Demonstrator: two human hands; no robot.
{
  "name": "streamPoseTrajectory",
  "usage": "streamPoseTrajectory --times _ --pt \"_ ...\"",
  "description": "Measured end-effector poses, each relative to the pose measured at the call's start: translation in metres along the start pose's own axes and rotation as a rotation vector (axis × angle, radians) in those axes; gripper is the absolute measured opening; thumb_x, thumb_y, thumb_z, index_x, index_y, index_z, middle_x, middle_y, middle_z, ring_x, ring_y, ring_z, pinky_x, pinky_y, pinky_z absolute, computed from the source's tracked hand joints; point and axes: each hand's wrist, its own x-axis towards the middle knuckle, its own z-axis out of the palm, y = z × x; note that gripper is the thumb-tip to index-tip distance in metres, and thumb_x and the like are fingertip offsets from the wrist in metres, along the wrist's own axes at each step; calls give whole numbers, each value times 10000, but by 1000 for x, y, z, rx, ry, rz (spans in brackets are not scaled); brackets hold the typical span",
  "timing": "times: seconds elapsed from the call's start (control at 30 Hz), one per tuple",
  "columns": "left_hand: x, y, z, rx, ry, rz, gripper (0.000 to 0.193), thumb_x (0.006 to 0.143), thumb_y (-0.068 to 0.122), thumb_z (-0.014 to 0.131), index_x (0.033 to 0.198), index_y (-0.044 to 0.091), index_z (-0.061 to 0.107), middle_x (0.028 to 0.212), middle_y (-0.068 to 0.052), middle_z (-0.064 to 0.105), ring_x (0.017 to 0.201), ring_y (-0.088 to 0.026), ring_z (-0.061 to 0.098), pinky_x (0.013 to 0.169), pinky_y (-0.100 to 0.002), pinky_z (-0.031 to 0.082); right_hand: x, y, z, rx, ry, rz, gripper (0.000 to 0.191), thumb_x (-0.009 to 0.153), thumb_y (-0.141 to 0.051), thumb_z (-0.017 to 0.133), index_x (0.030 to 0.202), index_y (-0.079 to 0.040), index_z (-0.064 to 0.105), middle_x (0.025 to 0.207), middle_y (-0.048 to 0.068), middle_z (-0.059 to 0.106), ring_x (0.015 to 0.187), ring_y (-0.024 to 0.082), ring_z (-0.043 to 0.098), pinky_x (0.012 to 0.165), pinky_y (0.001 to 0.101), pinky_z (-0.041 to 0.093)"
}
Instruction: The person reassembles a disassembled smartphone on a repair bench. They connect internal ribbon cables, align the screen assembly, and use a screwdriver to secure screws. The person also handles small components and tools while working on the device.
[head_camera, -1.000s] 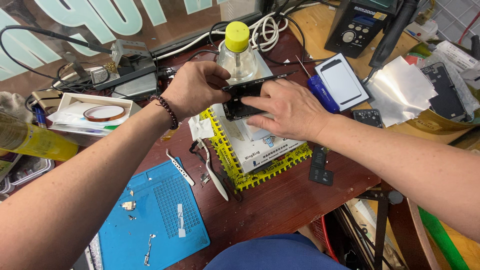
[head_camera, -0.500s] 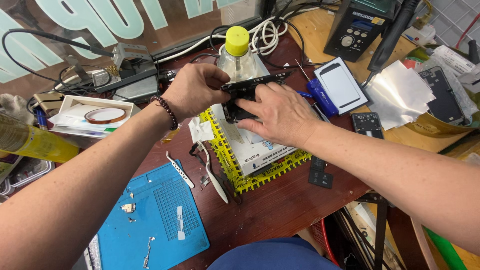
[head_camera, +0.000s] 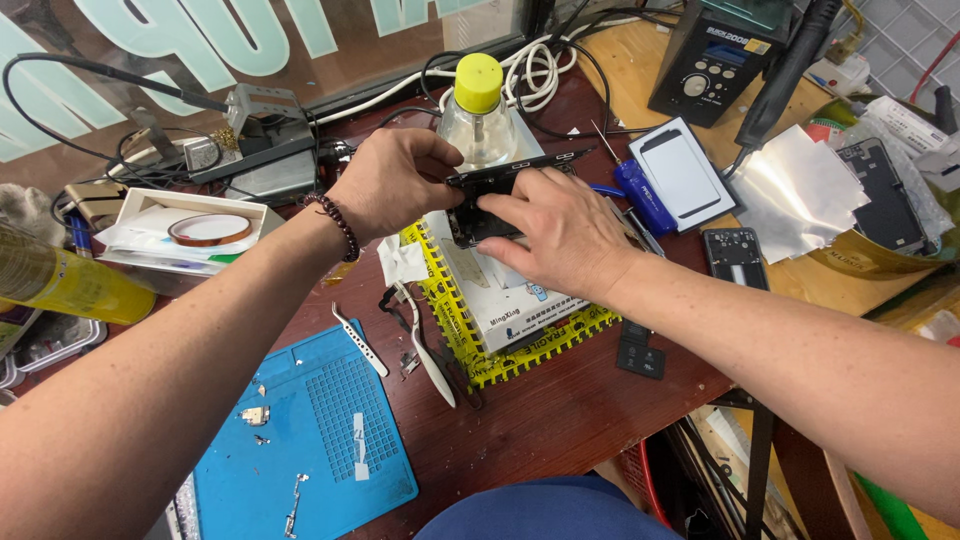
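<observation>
Both of my hands hold a black phone frame (head_camera: 500, 185) above a white box on a yellow mat (head_camera: 520, 345). My left hand (head_camera: 385, 185), with a dark bead bracelet at the wrist, grips the frame's left end. My right hand (head_camera: 560, 235) lies over the frame's lower part, fingers pressing on it. A clear squeeze bottle with a yellow cap (head_camera: 478, 110) stands just behind the frame. Much of the frame is hidden by my fingers.
A blue work mat (head_camera: 300, 440) with small parts lies at the front left, tweezers (head_camera: 360, 340) and a white pry tool (head_camera: 425, 350) beside it. A blue screwdriver (head_camera: 640, 195), a white screen panel (head_camera: 685, 175), a black station (head_camera: 715, 60) and phone parts are on the right.
The phone frame and both hands have shifted slightly up and back toward the bottle; my right hand has slid lower over the frame.
</observation>
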Motion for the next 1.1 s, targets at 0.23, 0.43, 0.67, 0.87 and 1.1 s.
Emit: streamPoseTrajectory --times 0.23,0.43,0.67,0.87,1.1 --pt "3 -6 2 -9 11 8 410 744 82 833 1131 2 722 1007 -87 791 918 -130 754 840 -271 605 5 -5 -3 -121 -34 -128 387 844 -400 788 1138 -151 755 896 69 577 887 275 597 791 432 505" --pt "2 -4 0 -4 5 25 401 749 90 828 1127 1 729 997 -85 794 910 -129 757 834 -269 607 13 6 -6 -133 -53 -195 335 862 -409 769 1109 -184 757 935 56 602 932 270 610 797 421 517" --pt "1 -2 1 30 10 27 413 740 101 839 1124 -1 727 1004 -88 791 916 -131 759 832 -269 605 4 7 2 -81 18 -128 448 841 -405 798 1179 -115 750 941 53 619 933 268 606 822 418 512" --pt "2 -3 0 35 12 32 407 745 103 841 1121 -3 725 1004 -94 792 918 -137 759 837 -271 605 0 5 5 -43 56 -59 442 831 -398 819 1143 -93 748 977 49 629 958 264 605 847 416 505" --pt "2 -5 1 41 12 42 406 745 103 844 1118 -4 725 1002 -94 792 921 -136 762 837 -272 607 -1 0 3 -112 7 -82 408 850 -421 791 1139 -135 760 934 43 601 924 243 587 787 407 481"
